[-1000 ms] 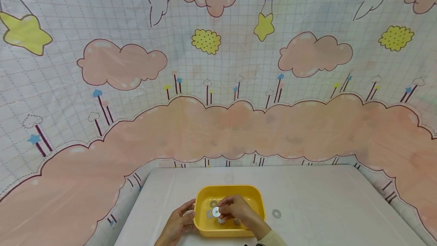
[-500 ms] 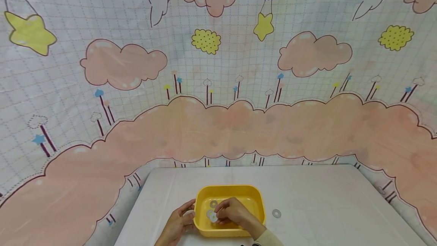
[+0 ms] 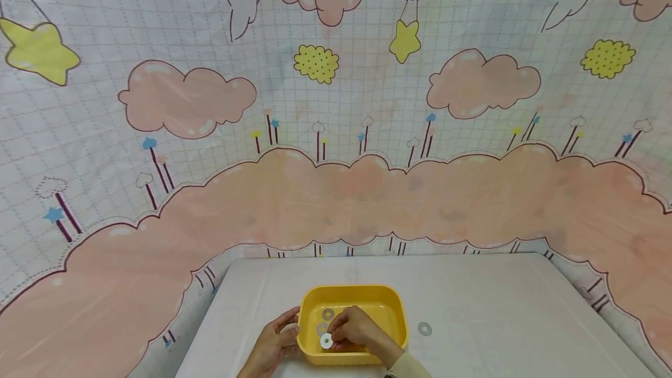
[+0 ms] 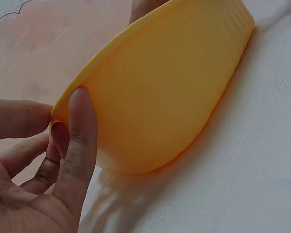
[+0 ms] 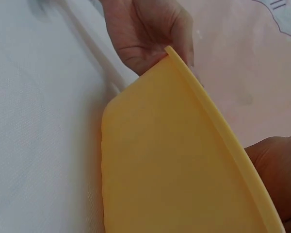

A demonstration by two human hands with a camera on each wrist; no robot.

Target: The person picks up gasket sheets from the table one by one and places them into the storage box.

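A yellow plastic tray (image 3: 388, 308) with rounded corners stands on the white table. At its left end my left hand (image 3: 272, 343) grips the rim; in the left wrist view the thumb (image 4: 80, 116) lies along the outer wall (image 4: 169, 92). Inside the tray, my right hand (image 3: 356, 330) pinches a bright metal washer (image 3: 322, 338) near the left front corner. Yellowish green shows through the washer's hole. Two duller washers lie behind it, one (image 3: 324, 314) farther back and one (image 3: 319, 328) closer. The right wrist view hides the right fingertips behind the tray wall (image 5: 174, 160).
Another washer (image 3: 421, 328) lies on the table (image 3: 499, 314) to the right of the tray. Behind the table hangs a curtain (image 3: 420, 203) printed with clouds and stars.
My right hand has brought the pinched washer a little toward me and to the left, lower in the tray. My left hand stays on the rim.
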